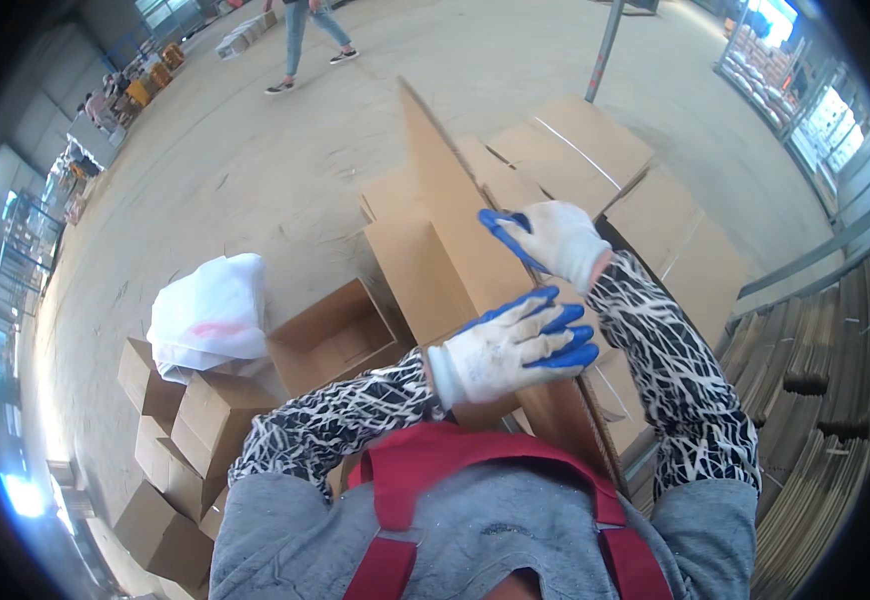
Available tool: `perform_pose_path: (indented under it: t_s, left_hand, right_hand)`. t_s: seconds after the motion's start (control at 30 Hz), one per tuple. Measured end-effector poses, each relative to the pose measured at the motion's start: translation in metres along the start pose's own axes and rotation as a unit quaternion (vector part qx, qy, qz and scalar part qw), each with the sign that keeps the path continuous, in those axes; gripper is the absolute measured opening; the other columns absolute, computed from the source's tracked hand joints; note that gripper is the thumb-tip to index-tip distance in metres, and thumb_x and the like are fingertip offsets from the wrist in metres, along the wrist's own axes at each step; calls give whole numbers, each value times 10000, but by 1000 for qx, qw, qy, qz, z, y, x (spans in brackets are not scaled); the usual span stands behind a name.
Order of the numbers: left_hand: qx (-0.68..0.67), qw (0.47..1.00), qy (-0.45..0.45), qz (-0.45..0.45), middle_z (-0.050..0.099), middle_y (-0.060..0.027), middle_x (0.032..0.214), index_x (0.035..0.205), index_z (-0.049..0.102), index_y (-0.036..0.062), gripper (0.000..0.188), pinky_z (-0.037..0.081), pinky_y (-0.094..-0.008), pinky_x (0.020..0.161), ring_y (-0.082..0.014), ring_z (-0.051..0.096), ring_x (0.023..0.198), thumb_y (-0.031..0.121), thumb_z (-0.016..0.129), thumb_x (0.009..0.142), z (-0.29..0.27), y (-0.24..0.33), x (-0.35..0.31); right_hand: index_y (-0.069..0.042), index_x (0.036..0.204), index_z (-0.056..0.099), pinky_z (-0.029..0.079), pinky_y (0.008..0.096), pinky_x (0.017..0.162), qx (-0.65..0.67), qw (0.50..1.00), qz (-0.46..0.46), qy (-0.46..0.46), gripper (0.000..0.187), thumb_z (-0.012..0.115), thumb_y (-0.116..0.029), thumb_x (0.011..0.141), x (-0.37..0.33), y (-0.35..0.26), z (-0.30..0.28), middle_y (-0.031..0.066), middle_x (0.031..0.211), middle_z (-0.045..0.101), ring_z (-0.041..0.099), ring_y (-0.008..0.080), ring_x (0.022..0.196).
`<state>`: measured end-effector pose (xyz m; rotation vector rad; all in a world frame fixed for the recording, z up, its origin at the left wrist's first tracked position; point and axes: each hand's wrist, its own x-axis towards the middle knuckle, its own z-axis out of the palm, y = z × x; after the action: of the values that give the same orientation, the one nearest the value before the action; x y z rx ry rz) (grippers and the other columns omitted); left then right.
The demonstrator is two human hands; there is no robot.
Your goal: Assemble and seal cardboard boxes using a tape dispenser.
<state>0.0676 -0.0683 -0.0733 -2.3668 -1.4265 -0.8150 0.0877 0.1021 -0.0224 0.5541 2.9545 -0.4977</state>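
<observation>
Cardboard fills the middle of the view: a flat, unfolded box (455, 240) stands on edge just in front of the person. The left hand (515, 345), gloved, lies spread against its near face, fingers flat. The right hand (555, 240) curls over the panel's far right edge, gripping it. An open box (340, 335) sits near left. Held only by palm pressure and one edge, the tall sheet could probably buckle or tip leftward.

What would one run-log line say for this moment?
left hand: on cardboard sheet | right hand: gripping sheet edge | sheet: upright | open box: floor, left
</observation>
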Motion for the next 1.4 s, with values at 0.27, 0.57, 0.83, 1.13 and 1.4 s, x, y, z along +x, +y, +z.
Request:
perform_pose_path:
  t_s: [0.27, 0.57, 0.83, 1.13, 1.4]
  left_hand:
    - [104, 975, -9, -198, 393, -164, 1413, 1338, 452, 101, 671, 250, -519, 1124, -379, 324, 1344, 150, 704, 718, -31, -105, 1]
    - [101, 978, -100, -153, 323, -181, 1464, 1419, 375, 272, 750, 195, -516, 1142, -365, 262, 1380, 92, 648, 744, -29, -124, -2]
    - [143, 942, -276, -126, 612, -56, 954, 892, 626, 128, 286, 401, -416, 895, -260, 539, 1030, 333, 720, 716, -56, -127, 49]
    - [-385, 585, -694, -166, 688, -102, 998, 1012, 684, 59, 497, 521, -333, 772, -215, 654, 934, 478, 754, 755, -60, -5, 70]
    - [-400, 614, -597, -326, 656, -231, 1003, 1207, 557, 0, 643, 488, -444, 872, -365, 630, 990, 497, 656, 811, 13, 20, 80]
  right_hand:
    - [-66, 928, 687, 491, 442, 768, 4, 998, 5, 59, 547, 428, -548, 909, -13, 26, -3, 207, 860, 664, 640, 355, 869]
    - [-95, 887, 699, 492, 432, 702, -50, 992, 65, 94, 448, 494, -493, 886, -126, 40, 14, 193, 774, 636, 639, 346, 769]
    - [-117, 916, 675, 497, 427, 715, -12, 994, 17, 107, 339, 536, -420, 854, -104, 59, -1, 174, 768, 649, 637, 346, 751]
    - [-126, 972, 695, 509, 431, 762, -101, 974, 152, 133, 337, 496, -375, 864, -67, 98, -43, 128, 879, 693, 658, 332, 832]
    - [-108, 843, 682, 499, 416, 743, -51, 981, 148, 119, 333, 507, -389, 882, -31, 110, -24, 124, 789, 683, 654, 309, 806]
